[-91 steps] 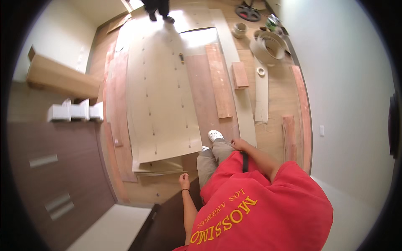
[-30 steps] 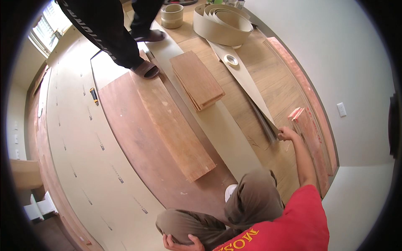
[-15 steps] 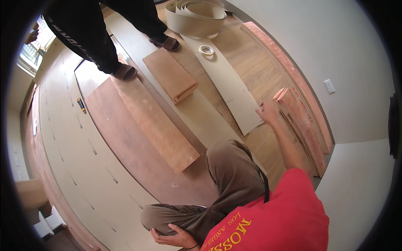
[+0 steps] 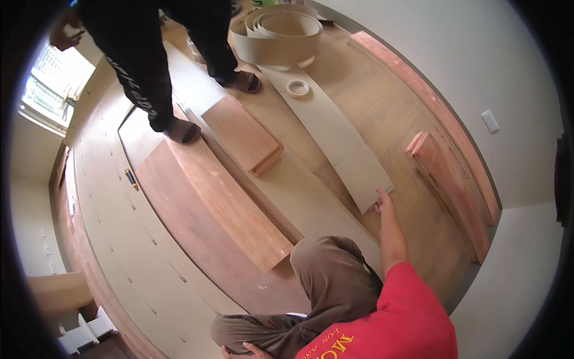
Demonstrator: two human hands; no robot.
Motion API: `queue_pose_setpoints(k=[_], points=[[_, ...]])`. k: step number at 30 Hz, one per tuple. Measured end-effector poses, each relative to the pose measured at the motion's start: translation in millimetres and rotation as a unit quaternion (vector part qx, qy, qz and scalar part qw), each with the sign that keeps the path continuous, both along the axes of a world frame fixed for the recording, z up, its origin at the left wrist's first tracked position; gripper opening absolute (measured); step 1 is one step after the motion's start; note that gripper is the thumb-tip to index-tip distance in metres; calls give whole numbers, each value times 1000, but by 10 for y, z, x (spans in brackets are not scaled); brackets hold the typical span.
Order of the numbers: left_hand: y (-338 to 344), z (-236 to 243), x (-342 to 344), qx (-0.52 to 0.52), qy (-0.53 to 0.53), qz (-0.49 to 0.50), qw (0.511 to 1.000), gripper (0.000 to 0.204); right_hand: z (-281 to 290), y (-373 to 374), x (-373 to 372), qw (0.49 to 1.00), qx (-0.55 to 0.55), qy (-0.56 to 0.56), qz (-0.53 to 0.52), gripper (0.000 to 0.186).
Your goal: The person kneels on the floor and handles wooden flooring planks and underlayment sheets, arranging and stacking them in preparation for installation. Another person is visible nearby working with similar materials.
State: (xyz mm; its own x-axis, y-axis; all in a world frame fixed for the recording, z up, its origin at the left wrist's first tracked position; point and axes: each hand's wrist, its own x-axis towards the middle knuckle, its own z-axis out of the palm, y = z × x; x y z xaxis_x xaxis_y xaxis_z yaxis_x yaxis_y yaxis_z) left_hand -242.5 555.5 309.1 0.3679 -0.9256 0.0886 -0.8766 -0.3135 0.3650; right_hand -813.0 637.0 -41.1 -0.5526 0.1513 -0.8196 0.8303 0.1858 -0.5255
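A long cream strip of thin sheet lies on the wood floor, running away from me. My right hand is at its near end, with the fingers closed around the edge; the underside fingers are partly hidden. On the strip's far part sits a roll of tape. My left hand rests against my trouser leg, fingers apart and holding nothing, partly cut off by the lower rim. Just left of the strip, another cream strip runs under a stack of short reddish boards.
A person in black trousers stands at the far left, one foot on a long plywood board. A coiled cream strip stands far back. Reddish boards lie along the right wall. A yellow-black tool lies left.
My right hand has shifted from the strip's right corner to its near end edge. The view has tilted a little, so most things appear lower and further right.
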Motion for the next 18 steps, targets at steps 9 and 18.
queue_pose_setpoints(k=[9, 18], points=[[-8, -128, 88, 18, -9, -24, 1000, 63, 464, 4, 73, 989, -142, 32, 14, 58], [-373, -405, 25, -19, -31, -134, 990, 60, 1605, 78, -337, 901, -72, 407, 132, 28]])
